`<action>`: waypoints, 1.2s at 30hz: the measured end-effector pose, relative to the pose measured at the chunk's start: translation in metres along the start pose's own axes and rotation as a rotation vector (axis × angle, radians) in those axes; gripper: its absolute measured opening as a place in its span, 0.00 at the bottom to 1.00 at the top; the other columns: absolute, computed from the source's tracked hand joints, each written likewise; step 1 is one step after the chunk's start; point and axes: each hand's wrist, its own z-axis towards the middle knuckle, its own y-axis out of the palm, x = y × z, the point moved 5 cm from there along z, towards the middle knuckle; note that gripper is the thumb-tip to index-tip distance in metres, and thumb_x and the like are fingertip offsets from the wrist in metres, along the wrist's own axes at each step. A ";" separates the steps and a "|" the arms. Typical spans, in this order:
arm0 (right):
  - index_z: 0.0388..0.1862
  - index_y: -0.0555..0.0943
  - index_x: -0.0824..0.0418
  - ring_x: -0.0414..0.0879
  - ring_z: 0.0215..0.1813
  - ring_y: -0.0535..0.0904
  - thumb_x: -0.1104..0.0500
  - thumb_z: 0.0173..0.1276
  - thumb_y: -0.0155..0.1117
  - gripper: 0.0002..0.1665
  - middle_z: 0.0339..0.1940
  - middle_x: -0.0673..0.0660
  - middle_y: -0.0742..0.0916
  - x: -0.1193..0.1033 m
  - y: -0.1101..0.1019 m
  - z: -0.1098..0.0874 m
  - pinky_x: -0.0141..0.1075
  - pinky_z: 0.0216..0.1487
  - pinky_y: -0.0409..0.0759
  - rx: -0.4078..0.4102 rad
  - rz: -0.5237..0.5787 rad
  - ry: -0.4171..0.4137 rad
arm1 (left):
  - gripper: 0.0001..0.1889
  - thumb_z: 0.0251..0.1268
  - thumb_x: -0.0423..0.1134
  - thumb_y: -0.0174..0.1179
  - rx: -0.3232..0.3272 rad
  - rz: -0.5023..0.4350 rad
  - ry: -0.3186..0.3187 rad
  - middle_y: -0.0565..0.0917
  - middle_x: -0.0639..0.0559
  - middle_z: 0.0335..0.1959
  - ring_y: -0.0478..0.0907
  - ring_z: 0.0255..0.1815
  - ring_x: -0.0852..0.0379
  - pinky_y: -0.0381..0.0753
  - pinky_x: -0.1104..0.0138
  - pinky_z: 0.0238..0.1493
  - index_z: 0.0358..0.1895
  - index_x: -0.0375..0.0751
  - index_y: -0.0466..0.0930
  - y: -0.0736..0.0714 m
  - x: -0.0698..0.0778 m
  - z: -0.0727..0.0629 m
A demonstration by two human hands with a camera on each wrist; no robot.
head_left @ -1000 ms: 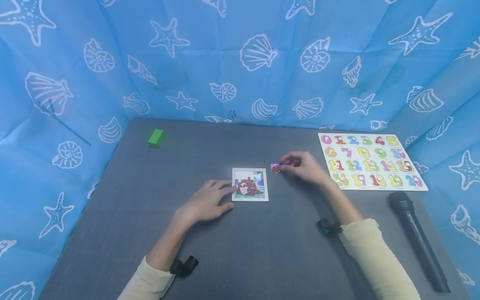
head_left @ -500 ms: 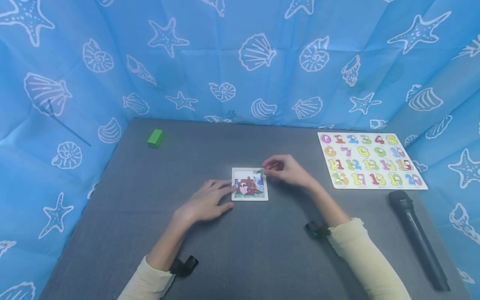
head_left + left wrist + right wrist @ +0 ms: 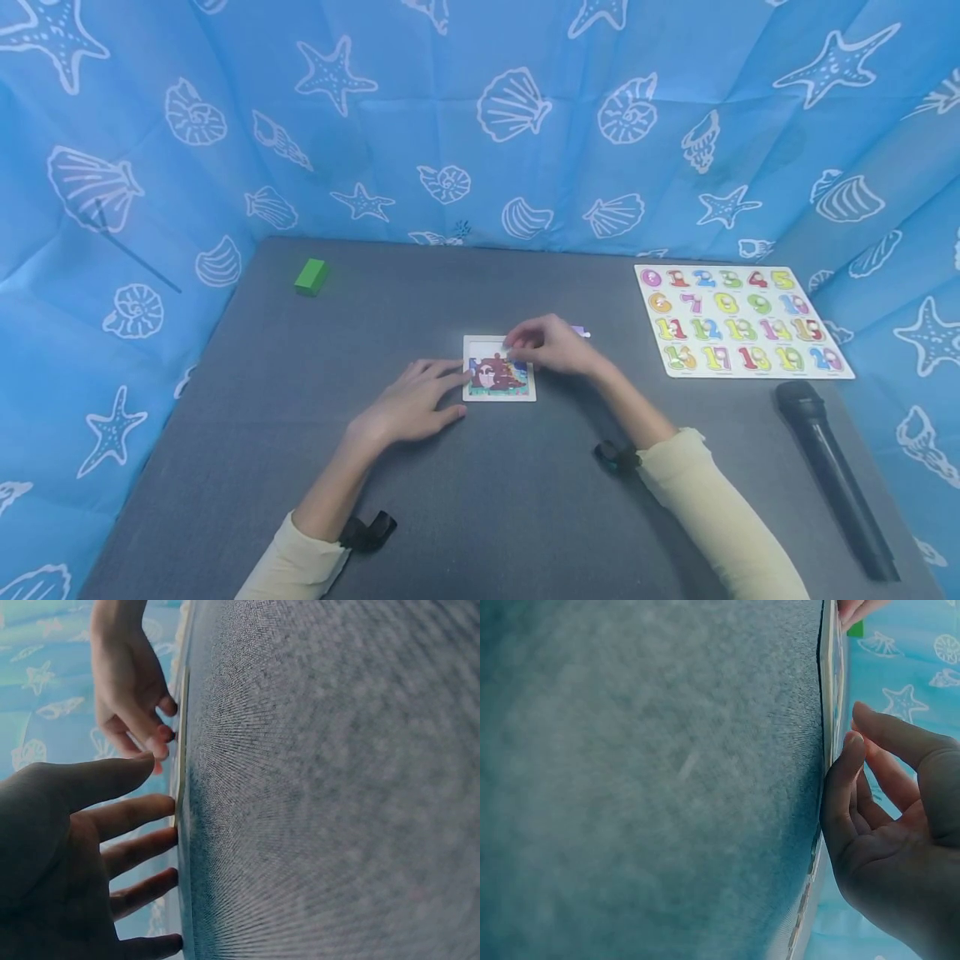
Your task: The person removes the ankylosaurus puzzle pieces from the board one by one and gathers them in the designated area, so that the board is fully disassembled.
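A small square jigsaw puzzle (image 3: 497, 397) in a white frame lies flat on the table, its brown character picture partly assembled and its upper part bare white. My left hand (image 3: 420, 404) rests at its left edge with fingers spread, the fingertips on the frame. In the left wrist view the fingers of this left hand (image 3: 127, 832) reach straight to the tabletop. Over the puzzle's upper right, my right hand (image 3: 555, 346) pinches a small puzzle piece, mostly hidden by the fingers. In the right wrist view the right hand's thumb and forefinger (image 3: 855, 742) come together beside the frame.
A purple puzzle piece (image 3: 580, 331) lies just behind the right hand. A number board (image 3: 742, 323) stands at the back right, with a black microphone (image 3: 836, 483) in front of it. A green block (image 3: 311, 277) sits at the back left. A blue curtain (image 3: 405, 125) encloses the table.
My right hand has moved left from beside the frame to over its upper right, taking the small red-and-purple piece along. A purple piece now shows behind it. The left hand stays put.
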 end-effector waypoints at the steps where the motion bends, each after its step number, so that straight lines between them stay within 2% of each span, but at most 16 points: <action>1: 0.52 0.90 0.66 0.42 0.29 0.83 0.64 0.71 0.75 0.13 0.36 0.60 0.92 0.000 0.000 0.001 0.31 0.29 0.82 -0.002 -0.012 0.007 | 0.31 0.82 0.52 0.61 0.001 -0.002 0.001 0.66 0.45 0.87 0.61 0.87 0.38 0.60 0.37 0.88 0.83 0.51 0.70 0.000 0.000 0.000; 10: 0.48 0.92 0.60 0.42 0.28 0.79 0.61 0.73 0.74 0.08 0.28 0.52 0.86 0.004 0.003 0.004 0.29 0.29 0.75 -0.029 -0.076 0.031 | 0.31 0.82 0.52 0.61 -0.002 0.001 0.000 0.66 0.46 0.87 0.61 0.87 0.38 0.59 0.38 0.88 0.83 0.51 0.70 0.000 -0.001 0.000; 22: 0.46 0.92 0.59 0.42 0.27 0.77 0.61 0.73 0.75 0.06 0.26 0.51 0.84 0.002 0.004 0.005 0.30 0.29 0.74 -0.016 -0.134 0.038 | 0.31 0.82 0.52 0.61 0.004 0.002 -0.006 0.66 0.46 0.87 0.60 0.88 0.39 0.59 0.38 0.88 0.83 0.52 0.70 0.001 0.000 0.001; 25: 0.44 0.93 0.57 0.43 0.30 0.77 0.61 0.71 0.76 0.05 0.30 0.52 0.85 0.001 0.004 0.005 0.32 0.33 0.75 0.007 -0.173 0.028 | 0.31 0.82 0.52 0.61 0.006 0.004 -0.002 0.66 0.46 0.87 0.61 0.88 0.39 0.59 0.38 0.88 0.83 0.52 0.70 0.001 0.000 0.001; 31: 0.43 0.94 0.54 0.45 0.41 0.79 0.61 0.68 0.79 0.06 0.47 0.58 0.85 0.002 0.003 0.003 0.36 0.44 0.78 0.048 -0.187 0.023 | 0.31 0.82 0.52 0.61 0.004 0.009 0.001 0.66 0.46 0.87 0.61 0.88 0.39 0.59 0.38 0.88 0.83 0.52 0.70 0.001 0.000 0.001; 36: 0.42 0.94 0.55 0.46 0.41 0.80 0.62 0.68 0.79 0.05 0.49 0.59 0.86 0.000 0.002 0.001 0.37 0.44 0.79 0.057 -0.180 0.002 | 0.31 0.82 0.53 0.61 -0.004 0.007 -0.009 0.65 0.47 0.88 0.60 0.88 0.40 0.59 0.38 0.88 0.83 0.53 0.70 0.001 0.000 0.001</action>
